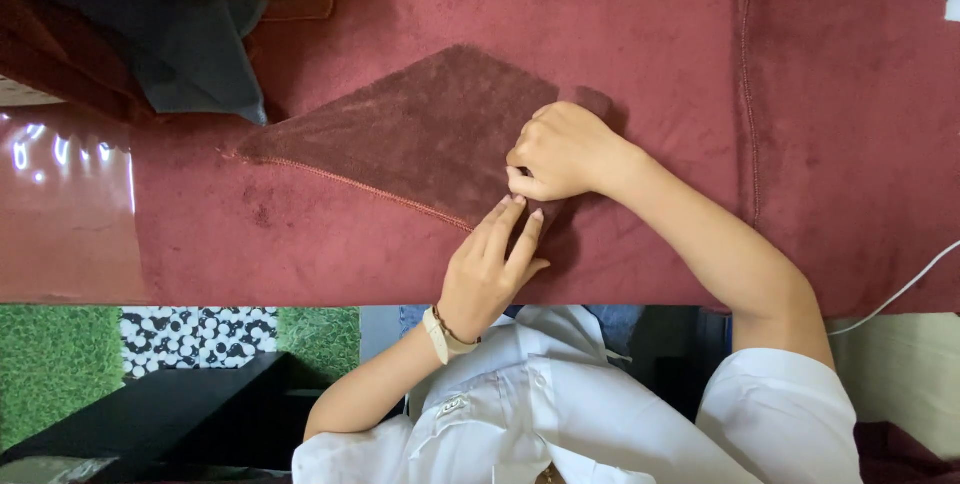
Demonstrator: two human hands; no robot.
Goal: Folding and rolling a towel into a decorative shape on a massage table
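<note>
We see a dark red fleecy cloth (420,134) folded over on itself into a long triangular flap, lying on the larger red cloth (650,34) that covers the table, near the middle and toward its near edge. The flap's long axis runs across the table, its pointed tip aimed at the table's left end, and a stitched hem marks its lower edge, slanting down toward our hands. We judge that one fold is laid and is being settled at its wide end; the rest of the big cloth lies spread flat, so most of the work looks undone. Our right hand (560,154) is curled shut, thumb and fingers pinched on the edge of the flap at its wide end. Our left hand (490,264) rests just below it, fingers held together and straight, tips pressing the hem down where the flap meets the cloth beneath; it grips nothing. The two hands almost touch. A pale wristwatch (440,336) sits on the left wrist. At the table's far left corner lies a heap of other cloths, grey (190,39) and rust-brown (60,54). A thin white cable (900,294) crosses the near right edge.
</note>
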